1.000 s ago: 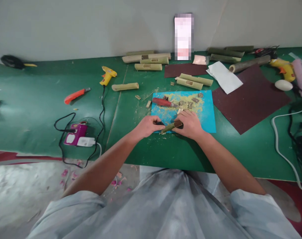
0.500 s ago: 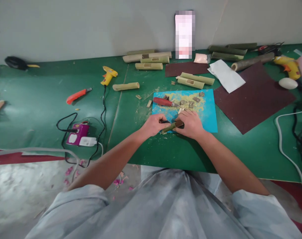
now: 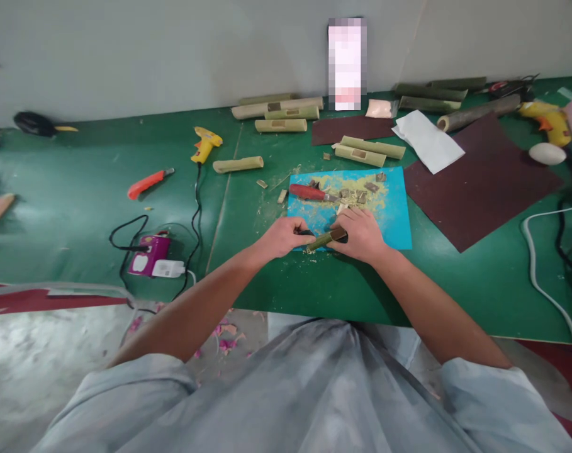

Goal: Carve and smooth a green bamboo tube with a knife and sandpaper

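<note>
The right hand [image 3: 360,234] clamps a hollow green bamboo tube [image 3: 319,241] at the near edge of a rectangular blue sheet [image 3: 399,220], pale shavings [image 3: 376,201] strewn beyond. The left hand [image 3: 284,238] pinches a small dark object [image 3: 305,233].

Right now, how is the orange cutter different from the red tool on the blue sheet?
The orange cutter lies on the green table; the red tool lies on the blue sheet, among shavings. The cutter's handle is bright orange, while the tool's is darker red. In this view, the cutter slants up to the right; the tool slants slightly down to the right. Both are unheld, with blades toward the right.
</note>
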A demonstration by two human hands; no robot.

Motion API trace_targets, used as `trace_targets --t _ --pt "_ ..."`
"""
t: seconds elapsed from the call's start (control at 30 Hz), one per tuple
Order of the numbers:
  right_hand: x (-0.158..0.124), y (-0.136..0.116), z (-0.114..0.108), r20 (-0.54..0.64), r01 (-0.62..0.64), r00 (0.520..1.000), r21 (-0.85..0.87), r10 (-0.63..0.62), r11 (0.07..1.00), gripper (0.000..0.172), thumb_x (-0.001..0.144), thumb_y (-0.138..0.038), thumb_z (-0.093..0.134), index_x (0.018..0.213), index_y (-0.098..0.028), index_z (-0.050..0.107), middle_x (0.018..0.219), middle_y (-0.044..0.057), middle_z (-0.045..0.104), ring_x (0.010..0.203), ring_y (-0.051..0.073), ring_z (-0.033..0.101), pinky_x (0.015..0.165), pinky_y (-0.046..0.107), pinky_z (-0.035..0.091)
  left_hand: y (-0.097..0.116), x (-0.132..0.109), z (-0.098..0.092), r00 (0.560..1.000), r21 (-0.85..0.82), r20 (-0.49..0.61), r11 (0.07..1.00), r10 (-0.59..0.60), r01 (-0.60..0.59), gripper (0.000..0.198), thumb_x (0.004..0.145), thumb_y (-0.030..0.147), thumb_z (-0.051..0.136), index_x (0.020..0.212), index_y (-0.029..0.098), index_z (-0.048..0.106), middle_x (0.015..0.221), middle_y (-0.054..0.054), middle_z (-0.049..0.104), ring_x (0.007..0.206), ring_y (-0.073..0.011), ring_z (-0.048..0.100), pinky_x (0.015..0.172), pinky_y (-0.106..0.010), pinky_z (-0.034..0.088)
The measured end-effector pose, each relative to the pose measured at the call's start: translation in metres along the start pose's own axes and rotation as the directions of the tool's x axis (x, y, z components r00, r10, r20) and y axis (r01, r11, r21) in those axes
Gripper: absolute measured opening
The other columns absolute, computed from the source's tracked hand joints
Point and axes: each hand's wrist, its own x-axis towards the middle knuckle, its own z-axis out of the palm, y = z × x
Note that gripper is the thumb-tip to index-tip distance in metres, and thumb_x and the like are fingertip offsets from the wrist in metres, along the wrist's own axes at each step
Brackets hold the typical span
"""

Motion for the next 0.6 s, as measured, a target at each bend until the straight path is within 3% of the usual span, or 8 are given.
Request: trace_targets --t 0.3,0.6 --pt "-0.001 0.0 0.001 -0.009 -0.01 1.0 -0.012 0.01 1.0 0.03 0.076 -0.046 0.075 0.091 -0.022 0.063 0.095 0.007 0.065 0.094 0.028 0.055 0.082 0.04 0.034 0.013 0.016 0.017 0.997 -0.043 -0.051 0.997 0.066 -0.068 0.033 0.07 0.044 0.074 0.065 0.017 0.056 0.062 0.004 0.049 0.058 -0.0098 0.041 0.055 -0.025 0.029" --pt "-0.001 0.0 0.0 -0.011 -0.008 1.0 0.004 0.008 1.0 0.03 0.076 -0.044 0.076 0.092 -0.023 0.062 0.098 0.006 0.066 0.097 0.028 0.056 0.083 0.04 0.035 0.004 -0.011 -0.002 0.999 0.004 0.009 1.0 -0.031 0.031 0.031 0.073 0.043 0.074 0.066 0.017 0.059 0.057 0.005 0.048 0.054 -0.0098 0.042 0.051 -0.024 0.027"
